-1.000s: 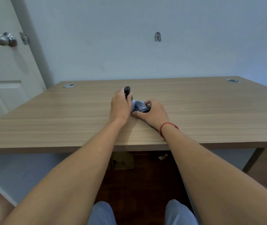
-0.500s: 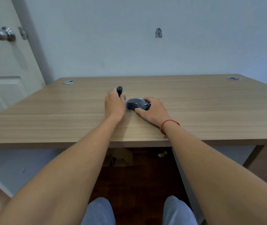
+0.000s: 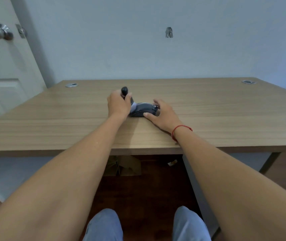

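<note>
Mouse (image 3: 143,110) is sitting flat on the desk (image 3: 225,110), about mid-desk, between both hands. Left hand (image 3: 118,106) is gripping a dark tool handle (image 3: 125,91), fist wrapped round it, with the rounded top sticking up past the knuckles. Pale tip (image 3: 133,107) of the tool is pressing against the mouse's left end; can't tell if it's a cloth, pad or brush. Right hand (image 3: 164,113) is lying loose and spread at the mouse's right end, thumb (image 3: 148,115) touching the near edge. Its fingers are hovering over the far side, not wrapping anything.

Step looks like wiping or working the mouse's left end. To do it well, the right hand should be bracing the mouse against the push from the left; loose fingers probably aren't giving enough hold. Left hand should be pushing lightly, tip on the shell and handle tilting low, not stabbing down. Risk is the mouse skating or spinning on the smooth wood.
</note>
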Available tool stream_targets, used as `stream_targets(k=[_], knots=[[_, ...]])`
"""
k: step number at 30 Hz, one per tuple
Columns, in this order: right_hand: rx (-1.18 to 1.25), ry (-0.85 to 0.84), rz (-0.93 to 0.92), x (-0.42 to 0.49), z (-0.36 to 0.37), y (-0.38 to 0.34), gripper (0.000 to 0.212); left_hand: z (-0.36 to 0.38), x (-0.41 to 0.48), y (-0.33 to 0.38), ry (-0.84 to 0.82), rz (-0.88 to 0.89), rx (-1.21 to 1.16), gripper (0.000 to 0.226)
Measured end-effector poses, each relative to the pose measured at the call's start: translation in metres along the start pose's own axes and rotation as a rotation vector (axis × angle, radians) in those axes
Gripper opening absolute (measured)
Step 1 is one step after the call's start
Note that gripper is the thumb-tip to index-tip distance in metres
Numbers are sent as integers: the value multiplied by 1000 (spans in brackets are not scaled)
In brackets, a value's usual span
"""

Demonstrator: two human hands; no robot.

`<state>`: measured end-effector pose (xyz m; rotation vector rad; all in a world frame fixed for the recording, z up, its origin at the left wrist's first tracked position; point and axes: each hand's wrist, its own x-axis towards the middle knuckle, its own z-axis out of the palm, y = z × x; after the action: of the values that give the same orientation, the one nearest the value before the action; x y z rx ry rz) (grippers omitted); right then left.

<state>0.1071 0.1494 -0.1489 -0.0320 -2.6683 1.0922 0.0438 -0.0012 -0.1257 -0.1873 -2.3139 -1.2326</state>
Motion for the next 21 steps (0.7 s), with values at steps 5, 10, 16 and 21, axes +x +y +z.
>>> stream_targets(k=[5, 10, 16, 21], knots=[[-65, 69, 24, 1, 6, -4, 76, -14, -5, -12, -43, 10, 84, 30], [-119, 143, 84, 2, 8, -6, 85, -10, -1, 19, 0, 94, -76, 33], [-7, 159, 126, 5, 6, -4, 66, 4, -6, -4, -68, 98, 24, 28], [12, 145, 121, 9, 7, -4, 47, -8, -4, -5, -19, 83, 9, 32]])
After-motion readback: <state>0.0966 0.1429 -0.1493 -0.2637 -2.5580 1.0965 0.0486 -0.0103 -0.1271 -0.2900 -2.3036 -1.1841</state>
